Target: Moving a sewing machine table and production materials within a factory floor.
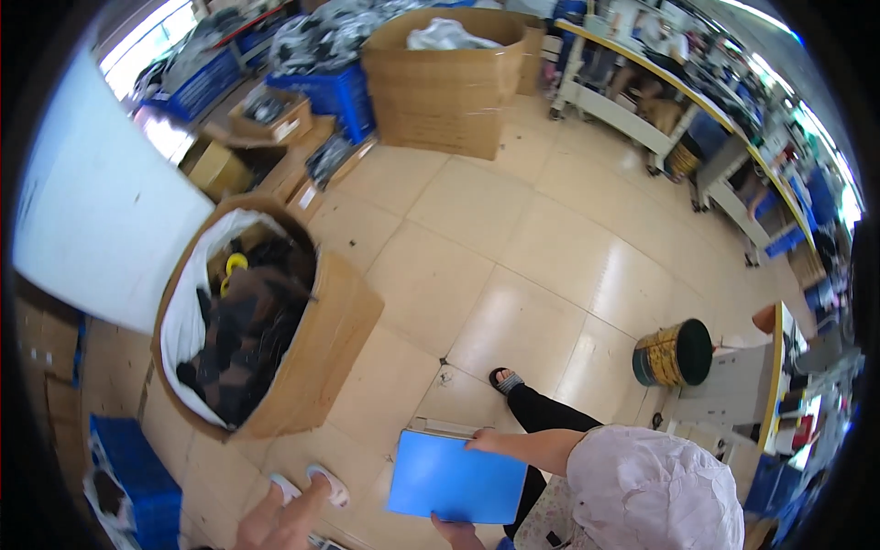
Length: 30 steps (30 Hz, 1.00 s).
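Note:
Neither of my hands can be made out in the head view. Close on my right, a co-worker in a pale cap (655, 490) bends over a flat blue rectangular panel (458, 477) with a pale strip along its far edge. The co-worker's hand (481, 440) grips the far edge. A second hand (452, 528) touches the near edge; its arm is cut off by the picture's lower border, and it seems to be the co-worker's too. Bare lower legs (291, 522) in white slippers show at the lower left; whose they are I cannot tell.
A large carton (339, 339) with a white liner holds dark pieces. Behind it stand another big carton (440, 101) and blue crates (335, 96). A round bin (655, 356) sits by a workbench (724, 390) at right. A blue box (137, 477) lies lower left.

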Each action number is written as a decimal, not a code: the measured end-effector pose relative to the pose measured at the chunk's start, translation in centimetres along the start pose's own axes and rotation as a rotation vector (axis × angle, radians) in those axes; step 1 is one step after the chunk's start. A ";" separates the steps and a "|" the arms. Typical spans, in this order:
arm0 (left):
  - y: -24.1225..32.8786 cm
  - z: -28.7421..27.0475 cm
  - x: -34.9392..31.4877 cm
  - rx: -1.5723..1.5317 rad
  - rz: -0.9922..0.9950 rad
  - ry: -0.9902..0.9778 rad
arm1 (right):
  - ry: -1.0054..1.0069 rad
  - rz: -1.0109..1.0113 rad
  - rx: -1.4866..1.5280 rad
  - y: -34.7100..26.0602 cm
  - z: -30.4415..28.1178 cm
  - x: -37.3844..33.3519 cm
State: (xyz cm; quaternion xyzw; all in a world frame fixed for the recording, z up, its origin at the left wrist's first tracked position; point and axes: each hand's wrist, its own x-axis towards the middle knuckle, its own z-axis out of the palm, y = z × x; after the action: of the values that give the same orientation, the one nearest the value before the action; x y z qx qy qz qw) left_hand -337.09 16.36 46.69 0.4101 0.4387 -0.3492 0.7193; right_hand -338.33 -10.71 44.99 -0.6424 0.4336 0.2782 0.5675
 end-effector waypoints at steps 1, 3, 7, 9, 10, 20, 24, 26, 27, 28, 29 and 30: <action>0.0 1.2 -0.2 0.026 -0.004 -0.056 | 0.002 0.011 0.080 0.6 -1.3 -0.6; 0.2 3.8 -0.6 0.059 0.005 -0.127 | 0.018 0.036 0.191 1.5 -3.8 -2.4; 0.1 11.1 -2.9 0.179 -0.083 -0.136 | 0.083 0.135 0.278 1.5 -9.7 -6.3; -0.3 15.5 -5.8 0.268 -0.075 -0.252 | 0.128 0.149 0.461 3.4 -11.6 -6.6; -0.2 18.0 -7.6 0.311 -0.108 -0.183 | 0.128 0.129 0.464 3.4 -12.6 -7.0; -1.9 36.1 -12.2 0.378 -0.009 -0.125 | 0.111 0.187 0.680 3.8 -25.2 -9.2; -3.5 39.4 -13.2 0.404 -0.003 -0.084 | 0.200 0.093 0.796 2.9 -29.6 -9.6; -3.9 40.1 -13.2 0.412 -0.007 -0.049 | 0.133 0.137 0.800 -1.4 -33.2 -12.6; -4.1 40.2 -13.2 0.415 -0.014 -0.027 | 0.087 0.187 0.823 -2.8 -34.3 -13.7; -4.5 40.7 -13.4 0.434 -0.043 -0.016 | 0.090 0.209 0.813 -2.7 -34.8 -13.3; -5.1 40.8 -14.3 0.430 -0.059 0.007 | 0.098 0.126 0.791 -3.2 -35.3 -12.3; -5.2 40.8 -14.4 0.374 -0.057 -0.062 | 0.103 0.060 0.766 -2.9 -35.5 -12.4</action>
State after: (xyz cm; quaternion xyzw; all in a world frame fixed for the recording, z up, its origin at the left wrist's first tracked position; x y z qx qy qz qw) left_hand -332.85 -20.36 69.78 0.5128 0.3552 -0.4575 0.6337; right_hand -346.38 -42.20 64.05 -0.3841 0.5526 0.0798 0.7353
